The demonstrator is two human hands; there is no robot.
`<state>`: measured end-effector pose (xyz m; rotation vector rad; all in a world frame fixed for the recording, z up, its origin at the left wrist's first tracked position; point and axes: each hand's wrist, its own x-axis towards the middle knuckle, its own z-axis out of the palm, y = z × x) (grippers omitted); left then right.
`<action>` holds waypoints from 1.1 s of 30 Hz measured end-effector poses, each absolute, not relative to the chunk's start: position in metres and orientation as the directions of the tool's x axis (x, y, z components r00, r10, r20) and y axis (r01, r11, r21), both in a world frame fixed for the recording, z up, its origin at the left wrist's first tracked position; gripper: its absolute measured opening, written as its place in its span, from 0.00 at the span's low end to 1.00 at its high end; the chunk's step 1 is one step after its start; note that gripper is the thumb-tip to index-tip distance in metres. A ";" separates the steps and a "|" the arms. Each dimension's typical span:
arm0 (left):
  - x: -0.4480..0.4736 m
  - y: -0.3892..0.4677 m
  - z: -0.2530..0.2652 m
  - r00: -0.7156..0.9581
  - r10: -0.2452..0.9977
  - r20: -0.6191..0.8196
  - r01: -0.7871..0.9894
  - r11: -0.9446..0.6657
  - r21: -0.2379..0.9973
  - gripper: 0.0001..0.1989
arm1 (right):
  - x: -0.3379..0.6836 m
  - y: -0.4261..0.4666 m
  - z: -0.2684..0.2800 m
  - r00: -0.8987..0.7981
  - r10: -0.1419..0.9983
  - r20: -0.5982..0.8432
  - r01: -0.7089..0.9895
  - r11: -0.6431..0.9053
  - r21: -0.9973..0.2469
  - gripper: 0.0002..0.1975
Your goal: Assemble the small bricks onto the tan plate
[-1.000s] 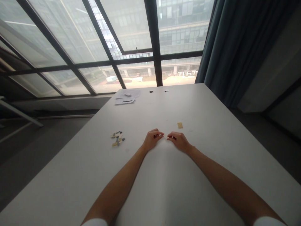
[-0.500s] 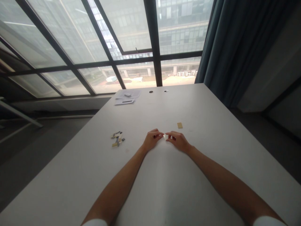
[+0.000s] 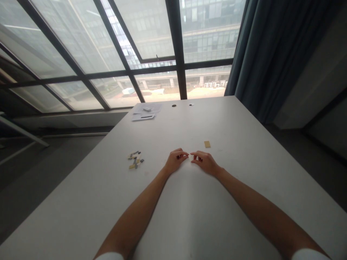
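Note:
Near the middle of the white table, my left hand [image 3: 176,160] and my right hand [image 3: 205,161] meet almost fingertip to fingertip. Between them is a small pale piece [image 3: 190,157], too tiny to name. My right thumb and index finger pinch it from the right. The left fingers are pressed together at its other side; whether they grip it too is hard to make out. A flat tan square piece [image 3: 207,144] lies just beyond my right hand. To the left of my left hand is a loose cluster of small grey, tan and dark pieces [image 3: 135,160].
The white table [image 3: 230,122] reaches toward large windows. Papers [image 3: 143,117] with a dark pen-like strip and a small pale item lie at its far left corner. Two round holes [image 3: 174,105] sit near the far edge. A blue curtain [image 3: 255,65] hangs beyond the right side.
The pale piece shone brightly half a second ago and looks duller now, as if tilted slightly. Both hands stay in nearly the same place.

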<state>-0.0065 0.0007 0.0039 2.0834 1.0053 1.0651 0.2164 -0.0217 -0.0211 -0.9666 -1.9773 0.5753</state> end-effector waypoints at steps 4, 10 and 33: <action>-0.006 0.001 0.005 0.394 0.827 0.402 0.360 -0.541 0.760 0.09 | 0.216 -0.022 -0.021 -0.349 0.800 0.488 0.416 0.598 -0.685 0.14; -0.006 -0.001 0.007 0.395 0.827 0.400 0.371 -0.542 0.754 0.09 | 0.216 -0.022 -0.021 -0.353 0.798 0.487 0.419 0.601 -0.681 0.14; -0.009 0.000 0.005 0.397 0.825 0.401 0.384 -0.547 0.744 0.10 | 0.211 -0.024 -0.016 -0.358 0.803 0.477 0.435 0.595 -0.676 0.12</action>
